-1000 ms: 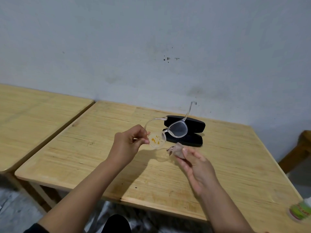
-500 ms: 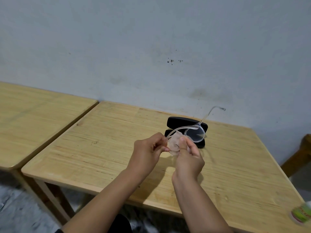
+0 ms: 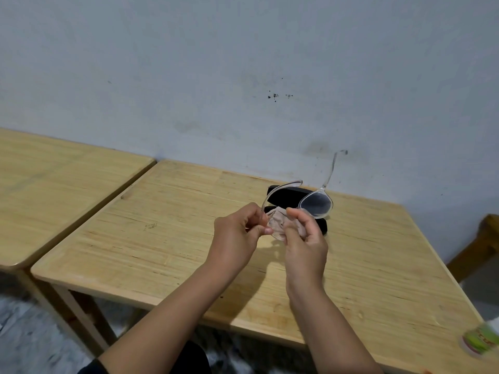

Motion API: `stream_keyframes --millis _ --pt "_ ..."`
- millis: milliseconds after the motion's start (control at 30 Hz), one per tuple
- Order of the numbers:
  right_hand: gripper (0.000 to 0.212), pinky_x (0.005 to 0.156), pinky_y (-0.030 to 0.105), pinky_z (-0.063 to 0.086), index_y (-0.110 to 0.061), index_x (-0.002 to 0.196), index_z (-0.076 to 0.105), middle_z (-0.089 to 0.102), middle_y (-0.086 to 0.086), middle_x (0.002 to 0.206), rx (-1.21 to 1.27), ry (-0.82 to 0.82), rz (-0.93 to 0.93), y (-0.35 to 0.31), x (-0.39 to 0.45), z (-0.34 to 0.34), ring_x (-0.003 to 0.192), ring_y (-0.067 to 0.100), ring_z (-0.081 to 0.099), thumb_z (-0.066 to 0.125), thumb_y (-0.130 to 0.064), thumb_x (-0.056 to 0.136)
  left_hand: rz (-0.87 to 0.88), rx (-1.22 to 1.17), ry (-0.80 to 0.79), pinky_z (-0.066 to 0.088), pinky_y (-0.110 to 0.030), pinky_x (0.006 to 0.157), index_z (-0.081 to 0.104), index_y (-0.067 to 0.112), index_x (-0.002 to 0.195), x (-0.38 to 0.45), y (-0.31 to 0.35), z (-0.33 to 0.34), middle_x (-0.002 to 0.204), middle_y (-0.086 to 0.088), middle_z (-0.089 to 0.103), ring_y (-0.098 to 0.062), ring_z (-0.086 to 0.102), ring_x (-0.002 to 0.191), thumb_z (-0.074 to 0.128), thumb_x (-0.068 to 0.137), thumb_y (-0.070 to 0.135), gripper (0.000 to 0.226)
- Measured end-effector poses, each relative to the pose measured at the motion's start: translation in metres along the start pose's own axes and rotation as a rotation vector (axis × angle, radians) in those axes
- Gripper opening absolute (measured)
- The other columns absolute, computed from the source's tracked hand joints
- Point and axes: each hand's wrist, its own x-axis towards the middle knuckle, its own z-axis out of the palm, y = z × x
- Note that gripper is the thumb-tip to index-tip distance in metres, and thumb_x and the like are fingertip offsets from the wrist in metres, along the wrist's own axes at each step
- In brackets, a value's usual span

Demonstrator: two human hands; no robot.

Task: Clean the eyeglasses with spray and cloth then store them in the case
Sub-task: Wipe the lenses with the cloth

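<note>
Presently: eyeglasses (image 3: pixel 314 205) held above bench (image 3: pixel 162 238), before open case (image 3: pixel 280 190) | left hand (image 3: pixel 237 233) pinching frame; right hand (image 3: pixel 305 238) pressing cloth (image 3: pixel 279 224) on one lens | risks: over-squeezed clear frame twisting; unsupported temple snagging; grit scratching lens.

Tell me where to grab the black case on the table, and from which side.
Take the black case across its narrow width near its left end, coming from above. It lies flat and open on the table, long side running left to right; the eyeglasses and both hands hover over its right and near parts.
</note>
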Motion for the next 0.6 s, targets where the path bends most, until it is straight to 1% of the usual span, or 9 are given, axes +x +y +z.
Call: stream_keyframes --millis 67,167,200,267,333,367,467,533,600 --pt "0.026 0.079 0.028 0.052 -0.030 0.079 0.067 0.068 -0.014 0.086 -0.045 -0.012 -0.013 0.001 0.001 -0.001 0.089 0.010 0.065 0.061 -0.006 0.086 -0.014 0.013 0.000 0.045 -0.007 0.060 0.057 0.018 0.066 0.002 0.000 -0.001 0.069 -0.008 0.070 -0.001 0.066 0.073 0.073 0.074 0.002 0.024" --pt "0.025 0.075 0.029 0.050 -0.029 0.072 0.066 0.068 -0.011 0.081 -0.108 0.003 -0.022 0.002 0.003 -0.001 0.084 0.012 0.065 0.063 -0.007 0.084 -0.024 0.039 0.017 0.047 -0.017 0.062 0.055 0.021 0.065 0.005 0.000 -0.002 0.074 -0.009 0.071 -0.013 0.065 0.070 0.075 0.073 0.006 0.026" --pt "0.025 0.073 0.028 0.049 -0.030 0.070 0.066 0.068 -0.010 0.080 -0.123 0.008 -0.020 0.001 0.003 -0.001 0.081 0.012 0.065 0.063 -0.008 0.083 -0.026 0.043 0.022 0.047 -0.017 0.062 0.054 0.022 0.064 0.005 0.000 -0.002 0.074 -0.009 0.072 -0.013 0.065 0.070 0.075 0.072 0.006 0.028" --pt "0.026 0.070 0.026 0.048 -0.032 0.071 0.069 0.069 -0.007 0.079 -0.135 0.019 -0.009 0.002 0.002 -0.001 0.076 0.010 0.063 0.064 -0.009 0.082 -0.018 0.035 0.021 0.046 -0.012 0.062 0.056 0.019 0.065 0.003 0.001 -0.002 0.072 -0.007 0.072 -0.001 0.066 0.069 0.073 0.073 0.002 0.025" --pt "0.022 0.065 0.023 0.046 -0.031 0.081 0.072 0.069 -0.007 0.079 -0.126 0.045 0.013 0.004 0.001 -0.001 0.065 0.004 0.057 0.063 -0.010 0.083 0.002 0.026 0.013 0.045 -0.005 0.062 0.059 0.010 0.069 0.001 0.002 0.000 0.071 -0.005 0.073 0.015 0.062 0.068 0.070 0.075 -0.002 0.018" --pt "0.020 0.062 0.020 0.044 -0.029 0.087 0.073 0.069 -0.007 0.077 -0.119 0.069 0.024 0.005 0.000 0.000 0.059 0.002 0.052 0.063 -0.011 0.084 0.018 0.026 0.009 0.044 -0.003 0.062 0.060 0.007 0.071 -0.001 0.003 0.001 0.070 -0.004 0.073 0.018 0.061 0.067 0.069 0.076 -0.004 0.014" --pt "0.019 0.045 0.011 0.036 -0.030 0.094 0.072 0.054 -0.008 0.058 -0.100 0.160 0.055 0.010 -0.002 0.003 0.040 0.001 0.038 0.060 -0.016 0.088 0.075 0.033 -0.010 0.042 -0.002 0.061 0.063 0.005 0.073 -0.003 0.002 0.005 0.067 0.002 0.070 0.017 0.061 0.067 0.069 0.076 -0.004 0.011" --pt "0.020 0.043 0.012 0.034 -0.034 0.094 0.070 0.045 -0.010 0.054 -0.075 0.180 0.075 0.010 -0.005 0.005 0.038 0.002 0.035 0.060 -0.018 0.088 0.095 0.027 -0.027 0.043 -0.002 0.061 0.062 0.007 0.073 -0.004 0.001 0.006 0.065 0.008 0.068 0.013 0.063 0.069 0.069 0.076 -0.003 0.012" --pt "0.021 0.046 0.015 0.035 -0.037 0.091 0.070 0.043 -0.014 0.054 -0.075 0.167 0.081 0.009 -0.007 0.004 0.039 0.002 0.037 0.060 -0.019 0.088 0.113 0.029 -0.034 0.045 -0.005 0.061 0.061 0.013 0.072 -0.003 0.000 0.005 0.061 0.017 0.065 0.008 0.065 0.073 0.070 0.076 -0.001 0.016"
